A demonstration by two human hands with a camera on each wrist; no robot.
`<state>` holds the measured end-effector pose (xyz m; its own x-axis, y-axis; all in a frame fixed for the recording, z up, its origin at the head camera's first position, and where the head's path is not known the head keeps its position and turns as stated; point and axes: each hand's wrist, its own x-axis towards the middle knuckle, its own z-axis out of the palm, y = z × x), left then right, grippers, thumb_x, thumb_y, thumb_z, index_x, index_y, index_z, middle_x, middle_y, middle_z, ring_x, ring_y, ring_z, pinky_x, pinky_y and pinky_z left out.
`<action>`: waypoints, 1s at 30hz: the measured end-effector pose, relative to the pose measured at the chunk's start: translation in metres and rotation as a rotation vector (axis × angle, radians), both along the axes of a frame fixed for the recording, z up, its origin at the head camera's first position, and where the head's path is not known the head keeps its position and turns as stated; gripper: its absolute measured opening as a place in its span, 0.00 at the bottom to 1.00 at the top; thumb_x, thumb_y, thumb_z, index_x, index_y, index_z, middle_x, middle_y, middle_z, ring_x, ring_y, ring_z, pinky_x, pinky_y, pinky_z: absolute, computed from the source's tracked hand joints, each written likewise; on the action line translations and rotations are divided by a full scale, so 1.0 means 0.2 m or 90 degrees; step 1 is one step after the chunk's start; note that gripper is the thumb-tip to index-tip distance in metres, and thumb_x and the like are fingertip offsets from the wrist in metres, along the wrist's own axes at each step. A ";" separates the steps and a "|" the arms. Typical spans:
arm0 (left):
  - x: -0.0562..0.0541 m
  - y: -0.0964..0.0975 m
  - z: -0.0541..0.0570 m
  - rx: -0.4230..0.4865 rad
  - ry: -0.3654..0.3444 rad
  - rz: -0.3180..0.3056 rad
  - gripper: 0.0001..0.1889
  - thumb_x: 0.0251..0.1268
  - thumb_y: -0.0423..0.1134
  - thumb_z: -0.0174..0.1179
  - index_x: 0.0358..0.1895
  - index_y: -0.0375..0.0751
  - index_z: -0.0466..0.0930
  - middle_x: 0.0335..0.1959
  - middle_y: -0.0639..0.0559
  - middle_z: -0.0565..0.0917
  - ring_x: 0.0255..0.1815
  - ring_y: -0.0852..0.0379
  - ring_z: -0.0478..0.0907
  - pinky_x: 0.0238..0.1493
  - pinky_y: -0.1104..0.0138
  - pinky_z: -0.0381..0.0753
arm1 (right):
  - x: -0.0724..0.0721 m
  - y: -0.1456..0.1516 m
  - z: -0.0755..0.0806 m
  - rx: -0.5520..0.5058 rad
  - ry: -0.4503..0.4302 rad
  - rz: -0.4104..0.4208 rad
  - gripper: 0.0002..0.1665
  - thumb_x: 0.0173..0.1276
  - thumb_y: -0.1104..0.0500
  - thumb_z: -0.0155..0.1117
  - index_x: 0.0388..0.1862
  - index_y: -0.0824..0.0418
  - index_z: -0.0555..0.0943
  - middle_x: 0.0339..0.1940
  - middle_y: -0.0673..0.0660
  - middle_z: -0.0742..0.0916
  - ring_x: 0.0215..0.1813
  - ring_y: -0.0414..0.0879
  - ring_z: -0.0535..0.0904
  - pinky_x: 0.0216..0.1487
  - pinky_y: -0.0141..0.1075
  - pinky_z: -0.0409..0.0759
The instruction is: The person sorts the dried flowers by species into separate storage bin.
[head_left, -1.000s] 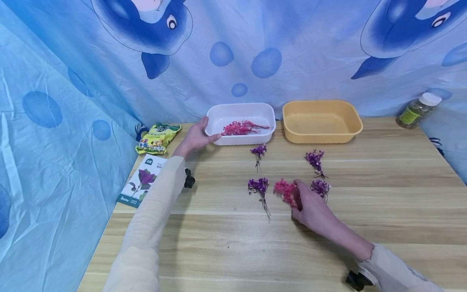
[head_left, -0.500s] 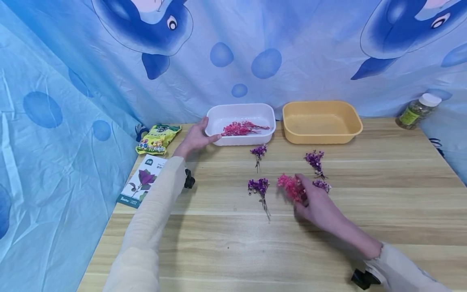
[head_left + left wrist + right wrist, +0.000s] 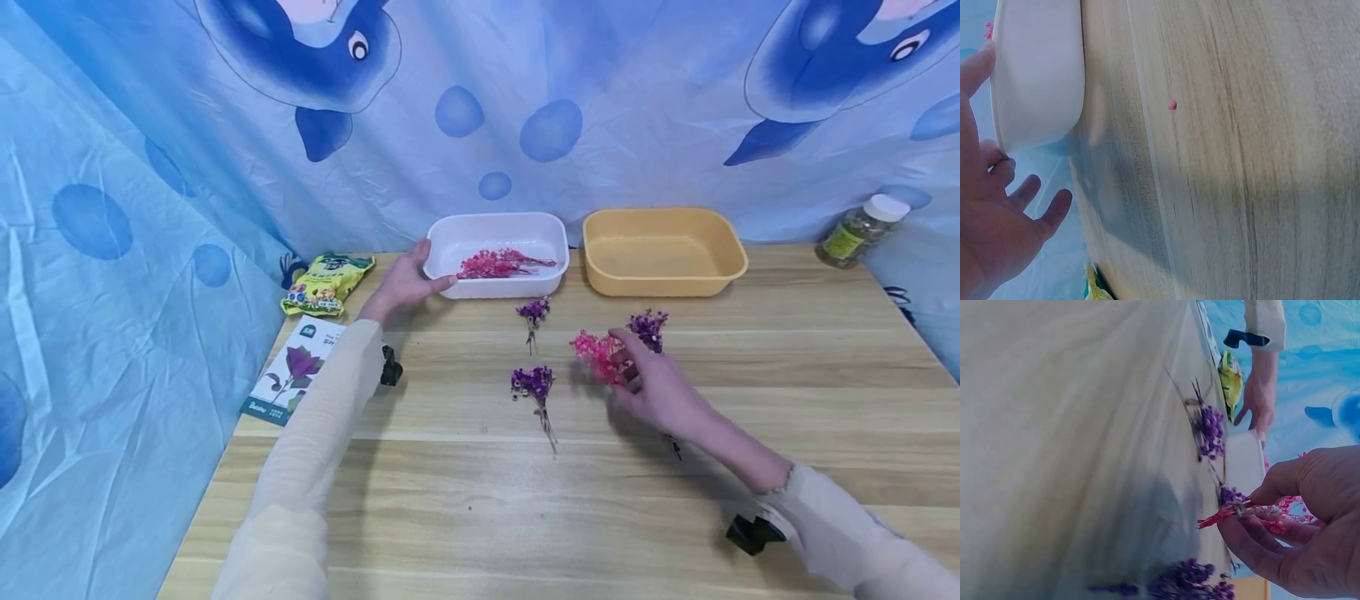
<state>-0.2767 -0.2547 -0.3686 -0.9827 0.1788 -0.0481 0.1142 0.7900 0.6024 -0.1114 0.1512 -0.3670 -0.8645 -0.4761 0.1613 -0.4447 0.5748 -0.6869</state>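
My left hand (image 3: 405, 285) grips the left end of a white plastic basin (image 3: 498, 289), thumb on its front rim. Inside lie pink dried flowers (image 3: 495, 264). My right hand (image 3: 662, 396) pinches another bunch of pink dried flowers (image 3: 595, 354) by its stems between thumb and fingers, raised above the table, as the right wrist view (image 3: 1229, 515) shows. Bunches of purple dried flowers (image 3: 534, 382) lie around: two left of this hand, one (image 3: 648, 327) just behind it. A further bunch is mostly hidden under the hand; its stem ends (image 3: 674, 447) poke out.
A yellow basin (image 3: 665, 286) stands right of the white one against the blue curtain. A lidded jar (image 3: 860, 233) leans at the far right. At left lie a yellow packet (image 3: 326, 286) and a flower-printed box (image 3: 296, 367). One pink crumb (image 3: 1172, 105) lies on the wooden table.
My right hand has lifted the pink dried flowers off the table and moved them slightly away from me and to the right. The left hand stays on the white basin.
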 end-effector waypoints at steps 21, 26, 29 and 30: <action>0.01 -0.01 -0.01 0.013 -0.007 0.011 0.55 0.62 0.57 0.68 0.80 0.36 0.41 0.81 0.42 0.45 0.80 0.43 0.43 0.77 0.54 0.44 | -0.48 -0.19 0.25 0.018 0.063 0.059 0.46 0.57 0.76 0.67 0.73 0.75 0.58 0.50 0.71 0.83 0.45 0.62 0.83 0.45 0.51 0.86; 0.01 -0.01 -0.01 0.015 -0.001 0.008 0.56 0.61 0.57 0.68 0.80 0.36 0.41 0.81 0.41 0.45 0.80 0.43 0.44 0.77 0.53 0.45 | -0.59 -0.27 0.31 0.027 0.019 0.057 0.47 0.59 0.74 0.67 0.75 0.73 0.57 0.51 0.72 0.83 0.44 0.61 0.85 0.42 0.47 0.87; 0.00 0.00 -0.01 0.013 0.002 0.008 0.56 0.61 0.57 0.68 0.80 0.35 0.42 0.81 0.41 0.45 0.80 0.43 0.44 0.77 0.54 0.45 | -0.66 -0.32 0.33 0.034 0.000 0.059 0.48 0.59 0.74 0.67 0.76 0.72 0.56 0.51 0.71 0.83 0.43 0.61 0.85 0.43 0.45 0.87; 0.00 0.00 -0.01 0.015 0.002 0.008 0.56 0.61 0.57 0.68 0.80 0.36 0.42 0.81 0.42 0.45 0.80 0.44 0.44 0.77 0.54 0.45 | -0.68 -0.34 0.34 0.037 -0.007 0.057 0.49 0.58 0.75 0.67 0.76 0.72 0.55 0.52 0.71 0.83 0.43 0.60 0.85 0.43 0.45 0.87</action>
<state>-0.2765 -0.2556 -0.3707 -0.9850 0.1676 -0.0413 0.1063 0.7772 0.6202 -0.2476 0.0839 -0.2988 -0.8193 -0.5601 0.1224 -0.4891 0.5713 -0.6591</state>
